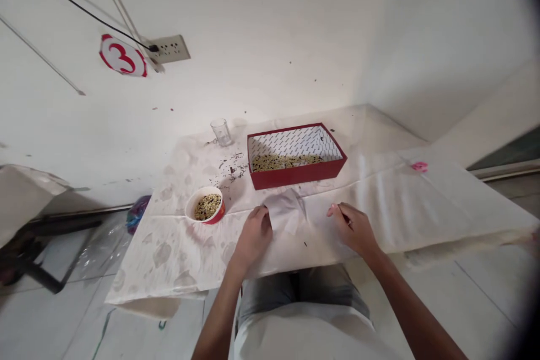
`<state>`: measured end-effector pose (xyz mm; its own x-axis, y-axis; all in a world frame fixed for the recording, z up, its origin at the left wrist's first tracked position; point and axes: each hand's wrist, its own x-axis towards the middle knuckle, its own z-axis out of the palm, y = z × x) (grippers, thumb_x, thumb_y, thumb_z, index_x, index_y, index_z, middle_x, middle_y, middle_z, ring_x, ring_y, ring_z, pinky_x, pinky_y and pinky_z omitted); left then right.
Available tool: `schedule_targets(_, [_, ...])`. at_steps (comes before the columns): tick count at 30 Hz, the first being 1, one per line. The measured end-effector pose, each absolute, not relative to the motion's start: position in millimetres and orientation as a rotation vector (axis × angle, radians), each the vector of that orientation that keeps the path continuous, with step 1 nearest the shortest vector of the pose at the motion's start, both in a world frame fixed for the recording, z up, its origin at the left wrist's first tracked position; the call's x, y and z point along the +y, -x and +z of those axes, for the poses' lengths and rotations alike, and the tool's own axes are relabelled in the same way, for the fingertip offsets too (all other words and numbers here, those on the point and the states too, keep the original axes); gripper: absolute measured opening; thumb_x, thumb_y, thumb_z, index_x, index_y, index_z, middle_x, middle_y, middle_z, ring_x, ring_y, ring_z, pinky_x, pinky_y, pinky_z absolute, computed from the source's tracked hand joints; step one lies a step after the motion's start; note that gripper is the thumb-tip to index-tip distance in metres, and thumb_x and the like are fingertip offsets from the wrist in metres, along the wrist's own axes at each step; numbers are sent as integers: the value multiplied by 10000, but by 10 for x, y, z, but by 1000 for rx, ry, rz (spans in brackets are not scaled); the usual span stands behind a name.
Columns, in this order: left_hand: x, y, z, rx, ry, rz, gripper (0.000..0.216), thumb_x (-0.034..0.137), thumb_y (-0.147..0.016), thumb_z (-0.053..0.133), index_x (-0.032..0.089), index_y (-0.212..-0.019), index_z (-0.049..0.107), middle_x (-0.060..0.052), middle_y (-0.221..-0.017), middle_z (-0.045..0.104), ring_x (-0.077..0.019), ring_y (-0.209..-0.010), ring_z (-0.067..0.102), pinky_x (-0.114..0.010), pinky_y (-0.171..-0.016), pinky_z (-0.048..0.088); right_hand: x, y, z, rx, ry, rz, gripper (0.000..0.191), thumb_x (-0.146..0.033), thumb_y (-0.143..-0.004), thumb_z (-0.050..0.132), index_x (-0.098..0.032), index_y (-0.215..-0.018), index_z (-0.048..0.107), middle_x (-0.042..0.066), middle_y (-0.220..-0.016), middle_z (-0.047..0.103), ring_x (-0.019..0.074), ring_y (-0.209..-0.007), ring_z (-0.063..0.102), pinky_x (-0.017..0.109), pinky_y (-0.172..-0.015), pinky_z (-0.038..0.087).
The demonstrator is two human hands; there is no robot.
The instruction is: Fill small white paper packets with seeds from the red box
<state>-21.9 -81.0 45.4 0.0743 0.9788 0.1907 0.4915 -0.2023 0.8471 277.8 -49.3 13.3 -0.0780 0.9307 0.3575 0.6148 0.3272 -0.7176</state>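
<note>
My left hand (254,234) is closed on the left edge of a thin, pale, crumpled sheet or small bag (287,211); I cannot tell which. That pale piece lies just in front of a red open box (297,175) with a patterned white lining and mixed light and dark grains (284,162) inside. To the right, apart from the pale piece, my right hand (353,229) is held with curled fingers and thumb pressed in; whatever they may hold is hidden. A white and red paper bowl (189,208) of similar grains (207,207) stands left of my left hand.
An upright clear glass (221,132) stands near the wall. Dark scraps (232,170) are scattered between bowl and box. A pink mark or scrap (419,167) shows on the pale tablecloth (392,202) at right. A power strip (171,49) is on the wall.
</note>
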Motion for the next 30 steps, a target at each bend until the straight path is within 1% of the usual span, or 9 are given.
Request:
schedule_targets(3, [-1067, 322, 412, 1744, -1844, 1053, 230, 154, -930, 560, 238, -1112, 673, -77, -1146, 655, -133, -677, 602, -341, -769, 547, -579, -2907, 26, -1796, 1386, 284, 444, -384, -1051, 520, -217, -640, 511, 2, -668, 513, 155, -656, 516, 304, -676, 393])
schedule_targets(4, [-1165, 341, 395, 1814, -1844, 1067, 214, 196, -959, 559, 243, -1137, 670, -71, -1148, 644, -116, -630, 574, -323, -723, 537, -605, -2946, 3, -1796, 1368, 210, 461, -365, -1035, 554, -220, -609, 455, -11, -639, 458, 150, -645, 491, 306, -682, 388])
schedule_targets(6, [-1340, 374, 370, 1916, -1863, 1104, 167, 263, -995, 560, 241, -1112, 676, -55, -1081, 637, -113, -629, 569, -295, -682, 512, -648, -3023, -29, -1806, 1316, 93, 496, -313, -997, 620, -221, -575, 377, -34, -600, 376, 133, -605, 436, 303, -664, 368])
schedule_targets(9, [-1501, 458, 379, 2000, -1975, 1107, 176, 283, -1028, 530, 218, -920, 652, -26, -882, 609, -126, -681, 587, -261, -653, 462, -696, -3147, -44, -1840, 1253, -11, 528, -220, -952, 657, -212, -539, 328, -49, -562, 324, 107, -547, 377, 298, -601, 325])
schedule_targets(12, [-1560, 593, 420, 2028, -2171, 941, 297, 268, -1041, 503, 213, -757, 573, 3, -723, 553, -119, -619, 541, -257, -592, 390, -742, -3288, -37, -1861, 1243, -111, 528, -164, -908, 667, -203, -515, 316, -57, -535, 315, 87, -508, 346, 295, -553, 297])
schedule_targets(16, [-1658, 765, 391, 2125, -2314, 804, 368, 262, -1034, 516, 211, -671, 530, 15, -650, 518, -119, -582, 502, -273, -594, 361, -873, -3469, -63, -1793, 1323, -233, 530, -150, -870, 676, -198, -498, 303, -64, -502, 305, 74, -478, 309, 285, -519, 287])
schedule_targets(20, [-1858, 863, 228, 2295, -2324, 856, 374, 256, -1015, 570, 211, -648, 512, 10, -659, 512, -131, -632, 525, -280, -624, 373, -1109, -3578, -204, -1749, 1474, -290, 504, -182, -904, 659, -196, -507, 350, -57, -500, 353, 73, -469, 345, 279, -524, 309])
schedule_targets(25, [-2046, 983, 77, 2397, -2302, 1021, 389, 225, -977, 624, 212, -613, 488, 21, -609, 476, -132, -584, 483, -302, -600, 344, -1295, -3613, -401, -1829, 1500, -358, 460, -230, -916, 670, -206, -517, 442, -34, -515, 443, 105, -494, 437, 300, -549, 336])
schedule_targets(30, [-2112, 1072, -10, 2420, -2298, 1064, 388, 204, -952, 643, 223, -601, 481, 16, -588, 477, -165, -614, 473, -319, -668, 389, -1227, -3629, -449, -1831, 1523, -350, 448, -269, -943, 652, -224, -543, 456, -16, -560, 468, 150, -600, 494, 316, -669, 404])
